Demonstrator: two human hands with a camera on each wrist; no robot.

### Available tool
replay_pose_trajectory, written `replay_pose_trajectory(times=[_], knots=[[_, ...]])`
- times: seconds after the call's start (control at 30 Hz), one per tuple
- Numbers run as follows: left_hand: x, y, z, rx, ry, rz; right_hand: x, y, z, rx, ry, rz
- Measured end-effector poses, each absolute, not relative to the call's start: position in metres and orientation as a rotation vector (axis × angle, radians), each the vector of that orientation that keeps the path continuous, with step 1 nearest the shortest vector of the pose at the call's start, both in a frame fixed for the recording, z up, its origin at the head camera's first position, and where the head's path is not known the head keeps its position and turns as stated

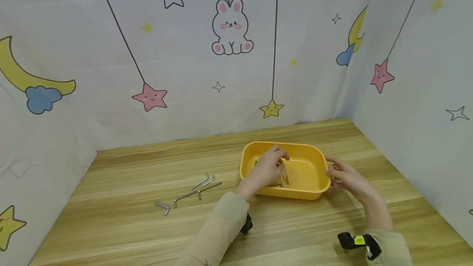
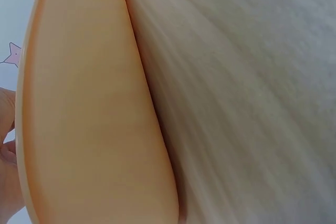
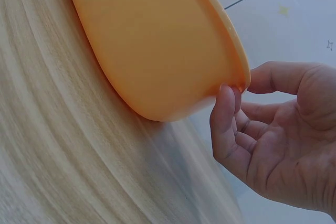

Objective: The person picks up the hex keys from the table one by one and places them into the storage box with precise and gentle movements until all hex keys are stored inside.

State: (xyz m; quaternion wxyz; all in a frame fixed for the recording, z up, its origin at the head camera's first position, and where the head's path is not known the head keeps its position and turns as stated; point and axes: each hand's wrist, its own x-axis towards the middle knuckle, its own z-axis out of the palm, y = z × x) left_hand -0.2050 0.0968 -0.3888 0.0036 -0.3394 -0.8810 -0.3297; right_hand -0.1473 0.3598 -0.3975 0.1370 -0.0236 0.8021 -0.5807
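Observation:
A yellow plastic bin (image 1: 306,173) stands on the table with a few metal hex keys (image 1: 285,174) inside. My left hand (image 1: 267,168) reaches over its near side, fingers bent down, and pinches one L-shaped hex key by its upper end. Part of the bin's inside is hidden behind this hand. At the bin's right end, my right hand (image 1: 347,177) holds the rim between thumb and fingers. The right wrist view shows this pinch, with the thumb and fingers (image 3: 224,121) on either side of the rim.
Left of the bin, several L-shaped hex keys (image 1: 186,195) of different lengths lie loose on the wooden table (image 1: 122,192). A white curtain (image 1: 184,60) with cartoon prints hangs behind the table and along its sides.

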Motion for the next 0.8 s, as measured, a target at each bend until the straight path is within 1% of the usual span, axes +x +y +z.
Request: replay_pose_trajectory(times=[0.23, 0.53, 0.8], knots=[[-0.203, 0.092, -0.389, -1.043, -2.741, -0.998, -0.147, 0.359, -0.396, -0.066, 2.318, -1.684], [-0.197, 0.083, -0.384, -1.053, -2.712, -0.828, -0.147, 0.359, -0.396, -0.075, 2.311, -1.693], [-0.191, 0.069, -0.379, -1.006, -2.696, -0.908, -0.148, 0.360, -0.397, -0.076, 2.307, -1.695]])
